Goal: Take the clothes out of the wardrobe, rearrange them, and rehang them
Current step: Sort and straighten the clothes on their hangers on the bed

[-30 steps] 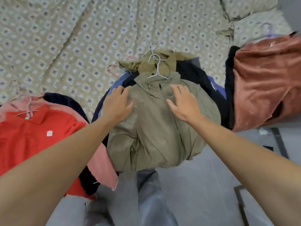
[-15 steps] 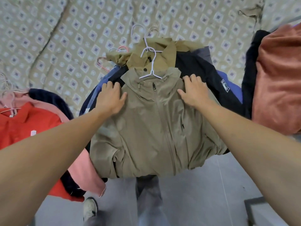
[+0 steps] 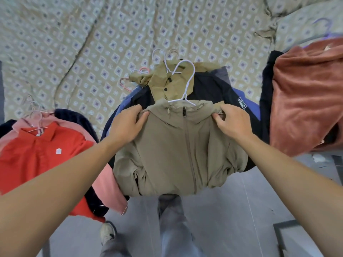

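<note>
Head view: khaki zip jacket on white hanger, topmost of a garment pile at the edge of the patterned bed cover; left hand pinches its left shoulder; right hand pinches its right shoulder; red shirt far left; rust garment far right.

A patterned bedspread lies rumpled above grey floor tiles.

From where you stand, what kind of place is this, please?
Probably a bedroom: a patterned bed cover carries piles of clothes on hangers, such as the khaki jacket and red shirt, above a grey tiled floor.
</note>
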`<control>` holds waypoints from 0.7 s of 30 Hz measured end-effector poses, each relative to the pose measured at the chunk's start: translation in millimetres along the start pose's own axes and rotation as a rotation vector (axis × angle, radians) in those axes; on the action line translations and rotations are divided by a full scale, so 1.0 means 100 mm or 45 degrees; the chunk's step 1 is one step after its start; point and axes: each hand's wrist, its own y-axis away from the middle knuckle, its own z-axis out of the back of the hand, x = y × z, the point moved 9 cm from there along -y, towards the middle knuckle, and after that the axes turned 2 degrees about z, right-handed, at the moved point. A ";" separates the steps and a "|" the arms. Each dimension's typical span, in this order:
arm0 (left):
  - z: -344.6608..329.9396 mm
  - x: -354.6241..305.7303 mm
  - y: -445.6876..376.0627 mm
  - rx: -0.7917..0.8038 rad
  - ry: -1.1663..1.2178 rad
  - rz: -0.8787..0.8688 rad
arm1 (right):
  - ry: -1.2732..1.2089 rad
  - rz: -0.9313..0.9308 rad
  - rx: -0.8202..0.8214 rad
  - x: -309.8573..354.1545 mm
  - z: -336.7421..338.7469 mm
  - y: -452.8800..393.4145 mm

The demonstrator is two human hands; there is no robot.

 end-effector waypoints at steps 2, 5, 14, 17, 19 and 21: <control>0.18 -0.10 0.13 -0.020 0.004 -0.040 | 0.001 0.035 -0.054 0.16 0.26 0.16; 0.53 -0.30 0.30 -0.052 0.012 -0.126 | 0.017 0.056 -0.166 0.37 0.74 0.41; 1.94 -0.91 0.71 -0.317 0.103 -0.314 | 0.159 0.039 -0.479 1.03 2.19 1.00; 2.47 -0.97 1.02 -0.405 0.116 -0.380 | 0.177 0.065 -0.576 1.44 2.63 1.26; 2.80 -0.94 1.27 -0.460 0.114 -0.420 | 0.187 0.088 -0.614 1.76 2.86 1.47; 3.11 -0.86 1.55 -0.504 0.095 -0.451 | 0.188 0.137 -0.633 2.12 3.03 1.70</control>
